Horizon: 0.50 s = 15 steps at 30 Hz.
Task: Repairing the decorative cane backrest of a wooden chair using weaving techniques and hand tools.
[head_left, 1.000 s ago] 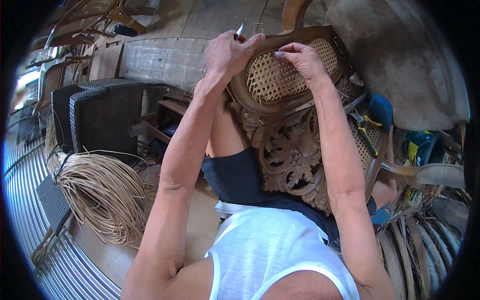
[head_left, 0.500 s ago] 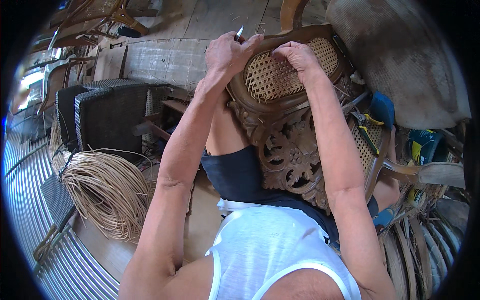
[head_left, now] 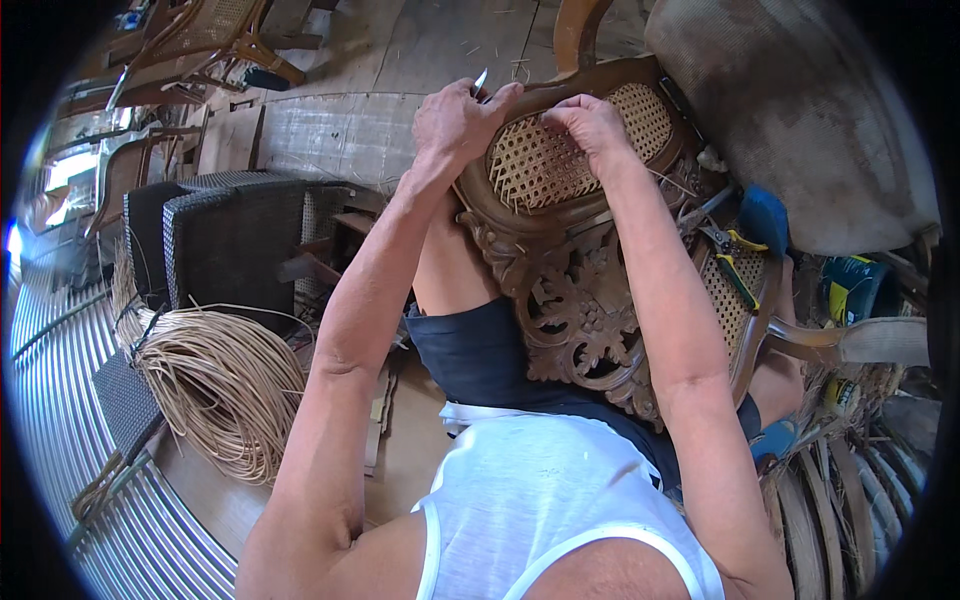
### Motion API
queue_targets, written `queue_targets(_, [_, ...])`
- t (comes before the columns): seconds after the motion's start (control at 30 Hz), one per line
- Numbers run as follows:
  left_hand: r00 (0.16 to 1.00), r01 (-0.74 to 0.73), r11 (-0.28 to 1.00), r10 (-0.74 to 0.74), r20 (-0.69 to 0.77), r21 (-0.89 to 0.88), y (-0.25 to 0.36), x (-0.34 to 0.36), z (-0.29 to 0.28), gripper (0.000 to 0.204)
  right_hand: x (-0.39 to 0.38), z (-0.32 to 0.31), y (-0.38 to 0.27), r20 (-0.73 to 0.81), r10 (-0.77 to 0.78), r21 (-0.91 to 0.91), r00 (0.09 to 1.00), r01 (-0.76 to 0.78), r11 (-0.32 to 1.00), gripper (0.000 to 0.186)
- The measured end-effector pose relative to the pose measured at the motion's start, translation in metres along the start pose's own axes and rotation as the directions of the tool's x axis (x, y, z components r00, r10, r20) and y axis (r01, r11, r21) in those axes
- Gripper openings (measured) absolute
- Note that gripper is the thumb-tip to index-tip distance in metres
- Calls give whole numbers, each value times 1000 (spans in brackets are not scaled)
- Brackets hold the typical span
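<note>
Across my lap leans a carved wooden chair [head_left: 583, 310] with an oval woven cane panel [head_left: 530, 165] in its upper frame. Over the panel's left edge, my left hand [head_left: 450, 122] is closed around a small knife; its pointed blade [head_left: 480, 84] sticks up past the fingers, while the handle is mostly hidden. My right hand [head_left: 595, 132] is at the panel's middle, thumb and fingertips pinched together against the weave. Whatever lies between those fingertips is too small to make out. Loose cane ends stick out along the panel's lower left rim.
Yellow-and-black pliers [head_left: 738, 278] and a blue tool [head_left: 764, 220] rest on the chair's right side. A big cane coil [head_left: 225, 390] lies to the left, near a dark woven chair [head_left: 235, 245]. A stained cushion [head_left: 800, 120] fills the upper right; a dark green can [head_left: 858, 290] stands below it.
The view has shifted slightly, so hands and chair panel sit a little lower. Both hands keep nearly the same place on the panel, and the knife stays in the left.
</note>
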<state>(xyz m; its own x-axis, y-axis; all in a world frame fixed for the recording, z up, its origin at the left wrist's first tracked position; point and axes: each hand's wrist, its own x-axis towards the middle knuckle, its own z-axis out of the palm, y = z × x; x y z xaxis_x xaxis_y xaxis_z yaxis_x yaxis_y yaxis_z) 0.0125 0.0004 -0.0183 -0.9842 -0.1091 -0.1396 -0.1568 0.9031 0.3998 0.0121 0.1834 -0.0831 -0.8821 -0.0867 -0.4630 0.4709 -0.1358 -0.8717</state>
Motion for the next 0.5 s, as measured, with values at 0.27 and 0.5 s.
queue_targets(0.27, [998,-35,999,35,-44,10,-3,2,3,68,-21,6,17,63,-844,-586,532,705,400,34])
queue_targets(0.5, [998,-47,999,47,-35,3,-7,2,1,68,-4,-4,7,461,-826,-680,324,727,-95,16])
